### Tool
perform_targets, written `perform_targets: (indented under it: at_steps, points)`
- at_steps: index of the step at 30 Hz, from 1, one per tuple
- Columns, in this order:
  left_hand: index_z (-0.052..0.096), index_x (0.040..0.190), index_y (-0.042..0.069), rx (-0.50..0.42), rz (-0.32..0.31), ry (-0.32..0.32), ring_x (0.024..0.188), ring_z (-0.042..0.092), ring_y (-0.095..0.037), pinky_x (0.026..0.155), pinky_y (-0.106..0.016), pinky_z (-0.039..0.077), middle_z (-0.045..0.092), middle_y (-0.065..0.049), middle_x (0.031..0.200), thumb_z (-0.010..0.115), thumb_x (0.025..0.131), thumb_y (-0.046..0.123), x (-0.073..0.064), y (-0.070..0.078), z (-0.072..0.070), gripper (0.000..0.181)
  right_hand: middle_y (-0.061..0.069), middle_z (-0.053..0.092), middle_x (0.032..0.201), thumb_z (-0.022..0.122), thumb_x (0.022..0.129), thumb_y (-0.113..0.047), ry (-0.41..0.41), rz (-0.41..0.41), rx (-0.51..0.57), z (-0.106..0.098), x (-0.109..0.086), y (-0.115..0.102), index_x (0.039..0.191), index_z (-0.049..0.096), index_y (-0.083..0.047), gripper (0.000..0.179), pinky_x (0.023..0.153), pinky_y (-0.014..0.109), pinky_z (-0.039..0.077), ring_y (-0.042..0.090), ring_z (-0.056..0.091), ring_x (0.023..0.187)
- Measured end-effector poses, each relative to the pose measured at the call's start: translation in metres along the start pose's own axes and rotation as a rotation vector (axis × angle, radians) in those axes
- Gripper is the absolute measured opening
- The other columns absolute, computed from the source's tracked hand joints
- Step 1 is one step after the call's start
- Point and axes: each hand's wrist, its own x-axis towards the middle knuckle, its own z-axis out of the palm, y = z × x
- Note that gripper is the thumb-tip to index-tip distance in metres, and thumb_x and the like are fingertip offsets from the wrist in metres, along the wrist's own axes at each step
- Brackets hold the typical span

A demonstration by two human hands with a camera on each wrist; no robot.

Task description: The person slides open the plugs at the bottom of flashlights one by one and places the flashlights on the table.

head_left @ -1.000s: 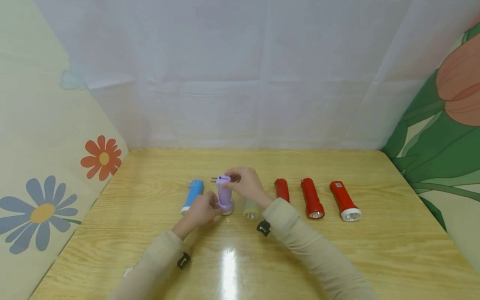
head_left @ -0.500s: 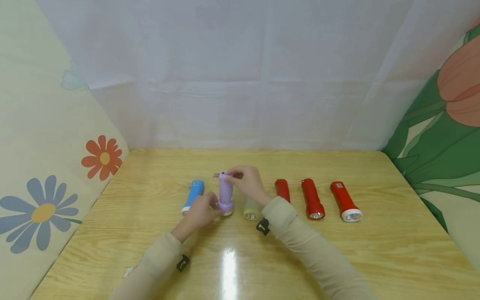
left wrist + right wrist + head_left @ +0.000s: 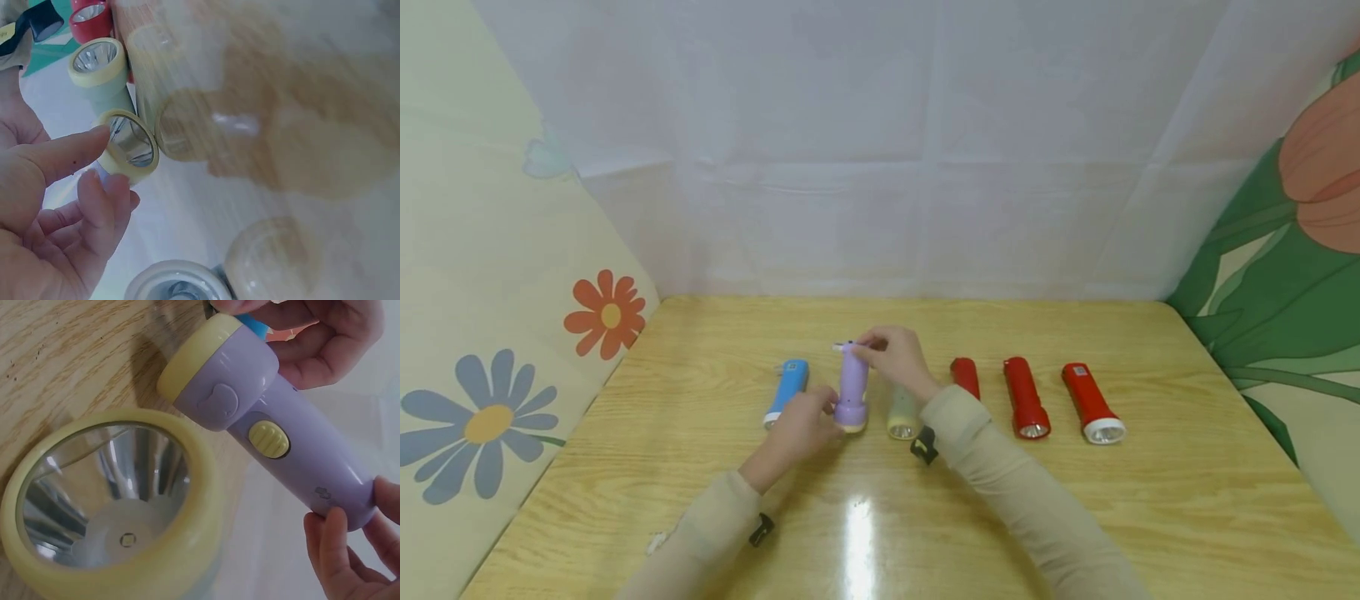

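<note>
A purple flashlight (image 3: 852, 383) with a yellow lens rim points its lens toward me. My right hand (image 3: 895, 354) pinches its tail end between thumb and fingers, beside the plug prongs. The right wrist view shows the flashlight's yellow switch (image 3: 269, 439) facing that camera. Beside the lens end is my left hand (image 3: 797, 425), its thumb (image 3: 75, 153) extended across the rim and its other fingers loosely bent; firm contact cannot be told. A blue flashlight (image 3: 790, 387) lies to the left, partly behind the left hand. A pale green flashlight (image 3: 904, 417) with a yellow rim lies to the right.
Farther right, three red flashlights lie in the row: one (image 3: 966, 377) partly hidden by my right arm, a second (image 3: 1024, 400), and a third (image 3: 1086, 400) with a white rim. They rest on a glossy wooden table (image 3: 880, 533) backed by a white cloth (image 3: 880, 167).
The purple flashlight has turned about its length, with its prongs swinging toward the back. My right hand has risen slightly, while my left hand has shifted a little left.
</note>
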Motion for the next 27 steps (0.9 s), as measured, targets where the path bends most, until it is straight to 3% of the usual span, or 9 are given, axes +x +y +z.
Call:
perform_targets:
  at_steps: [7,12,18,22,27]
  points:
    - [0.058,0.098,-0.001,0.127,0.089,0.029,0.083,0.06,-0.023,0.072,-0.036,0.05,0.062,-0.012,0.094,0.076,0.067,0.006,-0.005,0.002,-0.001,0.037,0.009,0.065,0.083,0.067,0.082,-0.014,-0.006,0.01,0.019,0.002,0.003,0.0,0.09,0.066,-0.001,0.015,0.061,0.024,0.051,0.017,0.059,0.072]
    - [0.058,0.102,-0.002,0.18,0.156,0.042,0.086,0.06,-0.028,0.074,-0.039,0.051,0.061,-0.017,0.1,0.075,0.07,0.006,-0.007,0.003,-0.001,0.037,0.011,0.064,0.085,0.066,0.082,-0.012,-0.007,0.026,0.017,0.003,0.005,0.001,0.09,0.065,0.0,0.014,0.06,0.023,0.051,0.019,0.059,0.073]
    - [0.057,0.103,0.005,0.294,0.312,0.053,0.068,0.061,-0.024,0.056,-0.03,0.051,0.06,-0.015,0.098,0.075,0.071,0.007,-0.01,-0.003,-0.001,0.037,0.011,0.064,0.085,0.065,0.083,-0.012,-0.012,0.038,-0.013,0.006,0.007,0.001,0.088,0.066,0.0,0.013,0.056,0.021,0.05,0.018,0.059,0.07]
    - [0.056,0.102,0.007,0.314,0.407,0.077,0.058,0.057,-0.02,0.047,-0.022,0.045,0.059,-0.013,0.094,0.075,0.071,0.005,-0.011,-0.006,-0.001,0.036,0.012,0.065,0.085,0.065,0.083,-0.011,-0.008,0.033,-0.025,0.007,0.007,0.003,0.085,0.066,0.0,0.011,0.057,0.022,0.051,0.019,0.06,0.072]
    - [0.056,0.103,0.007,0.318,0.432,0.06,0.056,0.056,-0.019,0.046,-0.02,0.043,0.06,-0.014,0.094,0.074,0.072,0.004,-0.011,-0.006,-0.003,0.036,0.008,0.067,0.088,0.065,0.083,-0.013,0.007,0.006,-0.111,0.009,0.008,0.006,0.085,0.067,-0.002,0.011,0.073,0.03,0.049,0.022,0.06,0.085]
